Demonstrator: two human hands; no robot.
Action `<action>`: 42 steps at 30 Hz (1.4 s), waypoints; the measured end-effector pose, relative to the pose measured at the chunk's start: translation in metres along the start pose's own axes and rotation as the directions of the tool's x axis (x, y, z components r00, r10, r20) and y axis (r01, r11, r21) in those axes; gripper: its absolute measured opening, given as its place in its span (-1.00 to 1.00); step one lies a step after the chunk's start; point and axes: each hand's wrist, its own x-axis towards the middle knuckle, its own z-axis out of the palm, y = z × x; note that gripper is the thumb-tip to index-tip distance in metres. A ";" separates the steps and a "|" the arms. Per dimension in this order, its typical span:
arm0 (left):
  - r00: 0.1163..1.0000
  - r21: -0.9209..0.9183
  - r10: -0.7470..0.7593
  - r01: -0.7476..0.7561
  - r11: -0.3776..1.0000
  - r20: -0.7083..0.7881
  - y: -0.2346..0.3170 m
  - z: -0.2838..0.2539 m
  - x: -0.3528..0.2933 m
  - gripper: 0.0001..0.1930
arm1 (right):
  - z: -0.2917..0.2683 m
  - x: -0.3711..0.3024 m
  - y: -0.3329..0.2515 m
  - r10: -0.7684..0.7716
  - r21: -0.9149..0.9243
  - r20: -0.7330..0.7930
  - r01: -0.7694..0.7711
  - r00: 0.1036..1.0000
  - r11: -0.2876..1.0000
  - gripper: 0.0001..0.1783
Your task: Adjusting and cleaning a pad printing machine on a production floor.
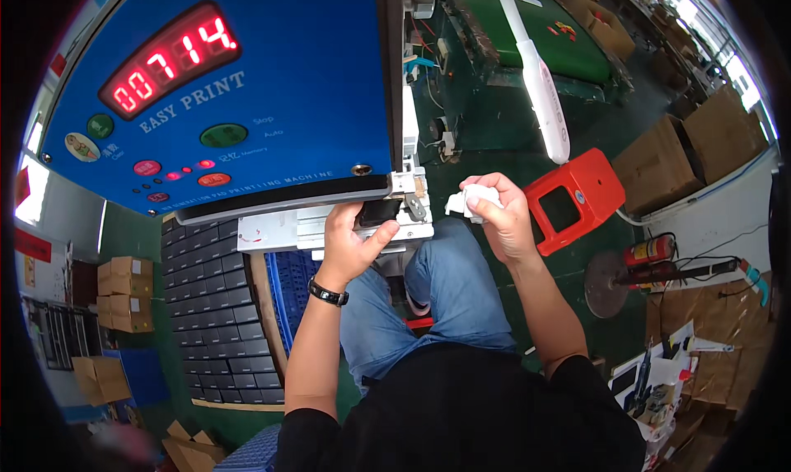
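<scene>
My left hand (344,245), with a black band on its wrist, reaches under the front of a blue pad printing machine (288,68). Its thumb and fingers close round a black, box-like piece (379,214), which sits at the metal bed (329,235) of the machine. A small metal lever (415,207) stands just right of that piece. Out to the right, my right hand (507,217) pinches a crumpled white wad (471,202), a cloth or tissue by its look. Its fingertips are partly hidden by the wad. The two hands are apart, above my knees.
A red frame with a square opening (581,198) stands right of my right hand, below a white hanging rod (544,101). A fire extinguisher (649,251) is farther right. Stacked dark boxes (218,315) stand at the left, cartons (125,291) beyond. A green belt (544,27) runs behind.
</scene>
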 end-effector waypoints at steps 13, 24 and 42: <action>0.999 0.020 0.025 -0.024 1.000 -0.034 -0.001 0.003 0.000 -0.23 | 0.019 0.028 -0.011 -0.099 -0.239 0.082 0.116 0.992 0.964 -0.76; 0.998 0.024 0.038 -0.037 0.999 -0.053 0.002 0.003 -0.002 -0.18 | 0.081 0.056 -0.027 -0.304 -0.599 0.737 0.792 0.603 0.119 -0.65; 0.995 0.018 0.059 -0.058 0.998 -0.084 0.004 0.003 0.002 -0.30 | 0.098 0.063 -0.044 -0.102 -0.587 0.802 0.747 0.588 -0.310 -0.83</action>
